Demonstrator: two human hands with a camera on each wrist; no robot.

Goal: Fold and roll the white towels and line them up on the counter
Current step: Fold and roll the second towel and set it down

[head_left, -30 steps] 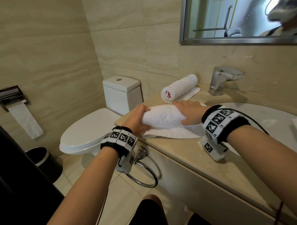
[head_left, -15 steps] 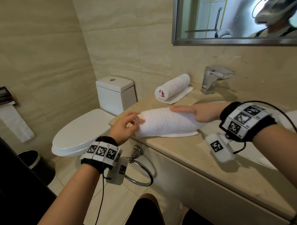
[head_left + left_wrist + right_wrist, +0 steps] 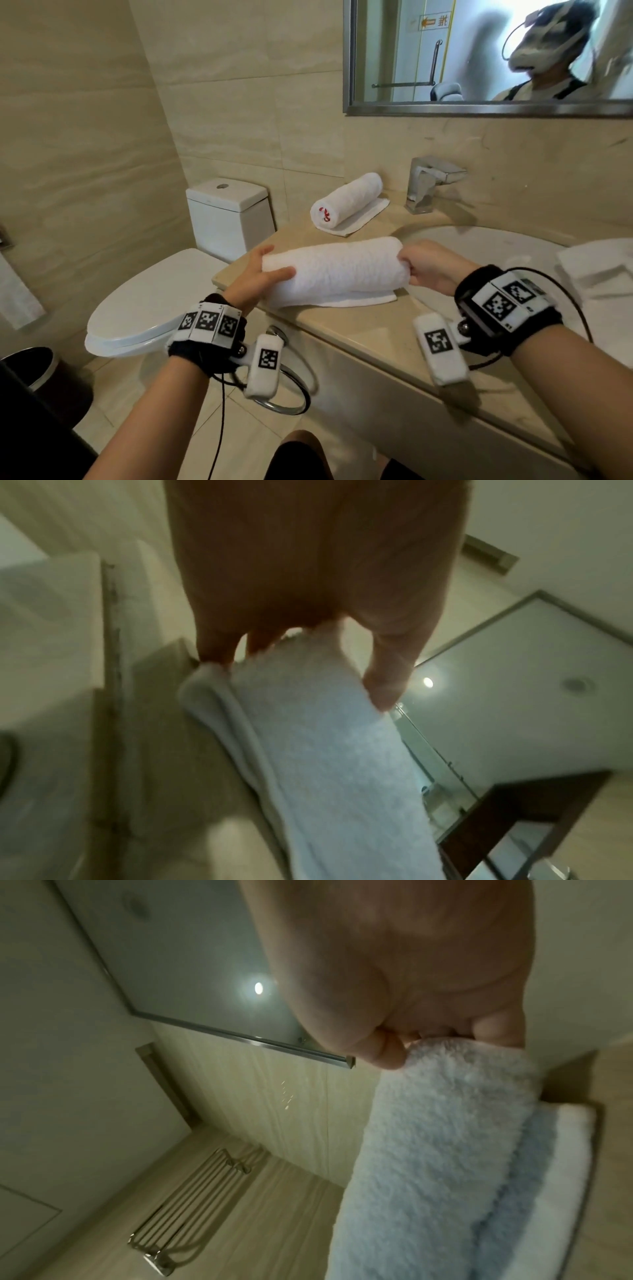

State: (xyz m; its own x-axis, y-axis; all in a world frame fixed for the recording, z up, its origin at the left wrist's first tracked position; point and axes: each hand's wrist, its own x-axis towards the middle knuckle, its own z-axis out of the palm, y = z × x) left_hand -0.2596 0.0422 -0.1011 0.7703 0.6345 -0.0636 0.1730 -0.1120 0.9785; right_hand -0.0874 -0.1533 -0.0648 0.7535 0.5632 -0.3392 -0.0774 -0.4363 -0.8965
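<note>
Nearest the camera, both forearms carry wrist bands with black-and-white markers and extend toward the beige stone desk. The left hand grips the left end of the rolled white towel, thumb on the near face and the remaining fingers curled round the end; the left wrist view shows those fingers touching the loose flap at the base of the roll. The right hand is clenched on the right end of the same towel, its fingers tucked into the roll's end, as the right wrist view confirms. The rolled white towel lies crosswise at the front left part of the desk, resting on its own unrolled flat tail, which projects along its near side. Below the desk front, a chrome towel ring hangs. To the right, the white sink basin is recessed in the desk, with a stack of folded white towels at its right edge. Farther back, a second rolled towel with a red mark lies near the wall, well apart from the first, on its own flat tail. A chrome faucet stands just beside it. Left of the desk stands a white toilet, and a framed mirror is mounted on the wall above.
</note>
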